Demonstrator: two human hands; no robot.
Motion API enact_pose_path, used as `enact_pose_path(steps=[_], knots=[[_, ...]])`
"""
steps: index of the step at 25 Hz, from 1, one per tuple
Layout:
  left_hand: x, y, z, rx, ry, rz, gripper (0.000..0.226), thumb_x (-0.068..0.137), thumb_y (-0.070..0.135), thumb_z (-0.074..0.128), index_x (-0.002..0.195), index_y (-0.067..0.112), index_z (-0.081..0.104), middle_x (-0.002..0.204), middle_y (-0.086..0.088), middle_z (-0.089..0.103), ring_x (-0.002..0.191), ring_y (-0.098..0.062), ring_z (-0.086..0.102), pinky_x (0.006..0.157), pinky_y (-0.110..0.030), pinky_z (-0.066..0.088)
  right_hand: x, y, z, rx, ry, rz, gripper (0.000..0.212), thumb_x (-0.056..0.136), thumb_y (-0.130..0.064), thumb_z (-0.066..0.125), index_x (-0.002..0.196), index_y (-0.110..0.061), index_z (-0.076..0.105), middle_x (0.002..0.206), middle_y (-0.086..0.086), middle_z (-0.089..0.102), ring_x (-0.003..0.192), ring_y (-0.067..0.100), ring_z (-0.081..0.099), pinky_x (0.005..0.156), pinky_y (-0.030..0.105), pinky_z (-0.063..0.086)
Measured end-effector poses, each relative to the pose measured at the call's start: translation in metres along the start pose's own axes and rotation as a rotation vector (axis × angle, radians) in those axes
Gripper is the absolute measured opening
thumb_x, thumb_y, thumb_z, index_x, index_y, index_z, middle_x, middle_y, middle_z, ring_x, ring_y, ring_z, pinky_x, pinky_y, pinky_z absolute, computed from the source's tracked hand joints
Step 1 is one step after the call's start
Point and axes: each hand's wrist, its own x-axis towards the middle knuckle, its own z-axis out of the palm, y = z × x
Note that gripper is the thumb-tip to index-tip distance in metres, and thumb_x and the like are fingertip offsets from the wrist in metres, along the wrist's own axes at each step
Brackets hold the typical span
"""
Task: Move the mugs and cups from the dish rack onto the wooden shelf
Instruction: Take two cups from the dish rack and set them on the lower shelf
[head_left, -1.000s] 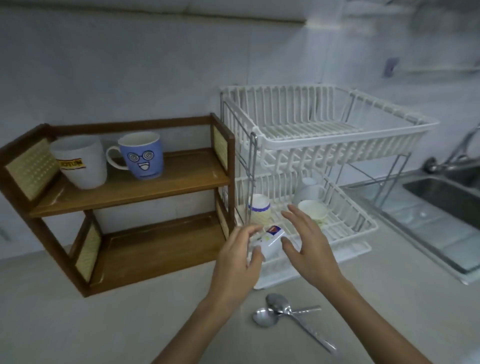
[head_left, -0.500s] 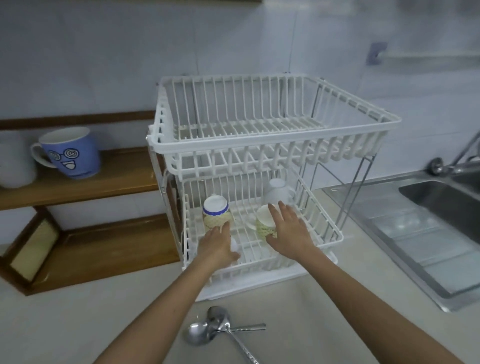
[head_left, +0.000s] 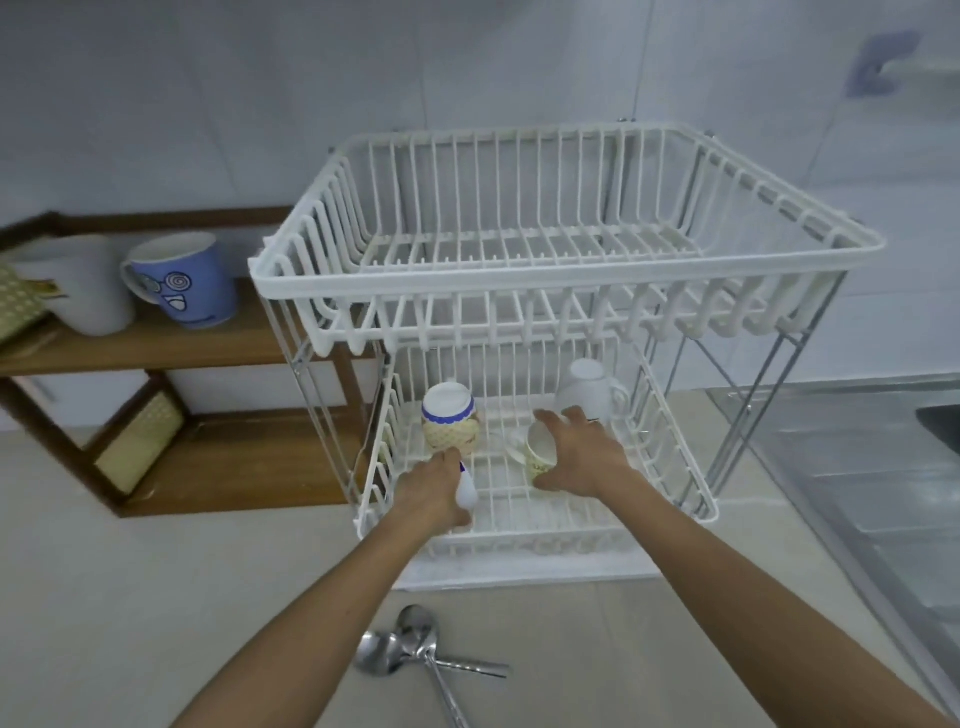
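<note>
A white two-tier dish rack stands on the counter; its top tier holds nothing. In the lower tier my left hand is closed over a small white cup lying at the front left. My right hand wraps a cream patterned cup that lies tilted on its side. An upside-down cup with a blue band stands behind my left hand, and a white mug sits upside down at the back right. On the wooden shelf to the left stand a white mug and a blue face mug.
Two metal spoons lie crossed on the counter in front of the rack. A steel sink and drainboard run along the right. The shelf's lower board is bare. The tiled wall is close behind.
The view has shifted right and closer to the rack. Both hands reached into the lower tier: the left closed on the small white cup, the right closed around the cream cup and tilted it.
</note>
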Motion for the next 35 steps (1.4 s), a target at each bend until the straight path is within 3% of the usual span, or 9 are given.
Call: enact_pose_path(steps=[4,8,10,13,17,19,24,29,35], knots=[[-0.013,-0.003,-0.004,-0.303,0.197,0.033,0.075,0.072,0.035,0.077,0.133,0.019,0.037,0.129,-0.004,0.054,0.113,-0.026,0.054,0.086,-0.037,0.049,-0.011,-0.001,-0.009,0.056,0.085,-0.050,0.091,0.061,-0.039,0.080,0.138,-0.038,0.032,0.141,0.005,0.033,0.119,0.035,0.041,0.083,0.047,0.050],[-0.060,-0.010,-0.010,-0.774,0.491,0.133,0.071,0.063,0.037,0.084,0.117,0.050,0.041,0.110,0.029,0.055,0.101,0.001,0.055,0.079,-0.015,0.045,-0.040,-0.010,-0.045,0.107,0.125,-0.169,0.093,0.052,-0.046,0.080,0.134,-0.045,0.034,0.137,-0.002,0.037,0.117,0.029,0.043,0.082,0.044,0.048],[-0.087,-0.019,-0.013,-0.865,0.572,0.153,0.074,0.059,0.036,0.087,0.112,0.059,0.040,0.109,0.038,0.052,0.101,0.012,0.052,0.075,-0.003,0.044,-0.058,-0.021,-0.065,0.083,0.096,-0.257,0.093,0.048,-0.050,0.079,0.129,-0.049,0.034,0.132,-0.007,0.040,0.116,0.024,0.045,0.083,0.044,0.048],[-0.119,-0.041,-0.015,-0.930,0.667,0.128,0.077,0.056,0.030,0.090,0.113,0.055,0.044,0.109,0.038,0.053,0.100,0.012,0.054,0.073,-0.002,0.045,-0.087,-0.047,-0.084,0.094,-0.008,-0.369,0.091,0.045,-0.052,0.079,0.124,-0.054,0.035,0.125,-0.015,0.041,0.112,0.014,0.046,0.085,0.044,0.049],[-0.158,-0.097,-0.002,-0.940,0.705,0.061,0.076,0.055,0.023,0.091,0.114,0.047,0.049,0.110,0.031,0.058,0.101,0.006,0.057,0.072,-0.005,0.048,-0.116,-0.103,-0.073,0.132,-0.160,-0.538,0.088,0.044,-0.055,0.078,0.122,-0.056,0.035,0.122,-0.021,0.041,0.109,0.008,0.047,0.089,0.039,0.048],[-0.172,-0.129,0.003,-0.949,0.727,-0.066,0.074,0.060,0.025,0.088,0.117,0.047,0.046,0.108,0.032,0.056,0.102,0.005,0.056,0.073,-0.009,0.050,-0.123,-0.136,-0.056,0.154,-0.190,-0.605,0.090,0.045,-0.055,0.078,0.124,-0.054,0.035,0.125,-0.019,0.042,0.110,0.008,0.047,0.090,0.038,0.048],[-0.179,-0.228,-0.001,-1.017,0.879,-0.389,0.067,0.065,0.029,0.085,0.118,0.038,0.045,0.107,0.011,0.056,0.097,-0.008,0.059,0.081,-0.031,0.052,-0.124,-0.226,0.001,0.101,-0.092,-0.668,0.088,0.049,-0.054,0.078,0.123,-0.052,0.031,0.123,-0.013,0.039,0.103,0.016,0.049,0.075,0.036,0.049],[-0.144,-0.313,-0.032,-0.772,0.775,-0.471,0.072,0.060,0.045,0.084,0.120,0.035,0.046,0.103,0.009,0.055,0.094,-0.016,0.055,0.079,-0.030,0.049,-0.076,-0.312,0.033,0.180,-0.024,-0.462,0.088,0.047,-0.050,0.080,0.123,-0.047,0.037,0.121,-0.004,0.040,0.105,0.026,0.051,0.080,0.041,0.050],[-0.086,-0.359,-0.046,-0.680,0.638,-0.405,0.080,0.060,0.041,0.086,0.128,0.022,0.048,0.117,-0.004,0.061,0.105,-0.026,0.058,0.085,-0.035,0.049,0.005,-0.368,0.044,0.140,0.027,-0.234,0.088,0.049,-0.046,0.086,0.126,-0.033,0.043,0.125,0.008,0.044,0.109,0.036,0.053,0.085,0.042,0.051]])
